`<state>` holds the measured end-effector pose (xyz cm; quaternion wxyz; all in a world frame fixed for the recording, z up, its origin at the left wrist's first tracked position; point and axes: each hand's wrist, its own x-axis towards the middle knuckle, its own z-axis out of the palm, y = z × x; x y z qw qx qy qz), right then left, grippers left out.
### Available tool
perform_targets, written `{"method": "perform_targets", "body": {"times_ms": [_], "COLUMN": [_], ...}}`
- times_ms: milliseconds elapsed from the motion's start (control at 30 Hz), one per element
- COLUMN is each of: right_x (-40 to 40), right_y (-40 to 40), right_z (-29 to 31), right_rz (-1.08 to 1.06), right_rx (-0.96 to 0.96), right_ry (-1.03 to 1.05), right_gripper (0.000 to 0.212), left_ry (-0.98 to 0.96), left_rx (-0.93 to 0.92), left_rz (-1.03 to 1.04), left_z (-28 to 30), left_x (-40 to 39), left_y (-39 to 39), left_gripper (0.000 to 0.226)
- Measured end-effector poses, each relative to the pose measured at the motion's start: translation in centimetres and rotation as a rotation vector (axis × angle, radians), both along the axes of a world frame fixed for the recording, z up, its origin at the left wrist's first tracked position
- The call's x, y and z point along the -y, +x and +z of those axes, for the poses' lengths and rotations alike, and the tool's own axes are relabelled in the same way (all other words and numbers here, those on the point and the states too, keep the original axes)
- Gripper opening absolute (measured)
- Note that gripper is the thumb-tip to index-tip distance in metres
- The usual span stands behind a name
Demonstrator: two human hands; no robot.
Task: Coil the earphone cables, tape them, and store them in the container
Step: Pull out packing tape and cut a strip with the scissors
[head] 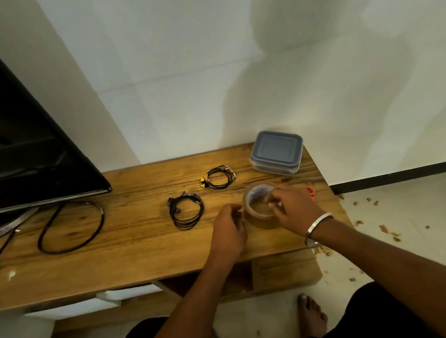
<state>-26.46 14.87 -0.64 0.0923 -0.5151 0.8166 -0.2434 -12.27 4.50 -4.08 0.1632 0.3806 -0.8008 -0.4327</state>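
Two coiled black earphone cables lie on the wooden table [140, 240]: one with black earbuds [186, 212] left of centre, one with yellow earbuds [218, 178] further back. A clear tape roll [258, 202] lies flat right of them. My right hand [291, 206] rests on the roll's right side, fingers pinching at its rim. My left hand [228, 231] is loosely closed just left of the roll; whether it touches the roll is unclear. A grey lidded container [277, 152] stands shut at the back right corner.
A black TV [15, 138] stands at the left with a thick black cable loop [71, 226] in front of it. An orange scissors handle [310, 190] peeks out behind my right hand. Debris litters the floor to the right, past the table edge.
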Motion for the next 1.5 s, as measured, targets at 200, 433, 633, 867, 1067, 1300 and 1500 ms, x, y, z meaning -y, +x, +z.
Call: {"method": "perform_targets", "body": {"times_ms": [200, 433, 633, 867, 1067, 1300, 1500], "right_x": [-1.4, -1.0, -2.4, -3.3, -3.0, -3.1, -3.5], "right_y": [0.2, -0.4, -0.7, -0.6, 0.4, 0.7, 0.7], "right_z": [-0.7, -1.6, -1.3, -1.4, -1.5, -1.8, -1.7], "right_rz": [0.155, 0.161, 0.100, 0.100, 0.044, 0.029, 0.031], "right_rx": [-0.125, -0.011, 0.275, 0.362, 0.350, 0.390, 0.558], "right_ry": [0.199, 0.052, -0.092, -0.049, 0.001, -0.013, 0.002], "right_gripper": [0.033, 0.026, 0.021, 0.034, 0.047, 0.041, 0.046], "left_ry": [0.129, 0.219, 0.361, 0.490, 0.551, 0.578, 0.537], "left_rx": [-0.046, -0.074, -0.111, -0.365, -0.416, -0.429, -0.326], "left_rz": [0.051, 0.097, 0.144, 0.171, 0.100, 0.072, -0.064], "left_z": [0.3, 0.0, 0.6, 2.3, 3.5, 3.2, 2.7], "left_x": [-1.2, -1.2, -0.8, -1.1, -1.9, -1.8, -2.0], "left_y": [-0.4, -0.7, -1.0, -1.1, -1.1, -0.5, 0.3], "left_gripper": [0.041, 0.040, 0.042, 0.042, 0.055, 0.065, 0.087]}}
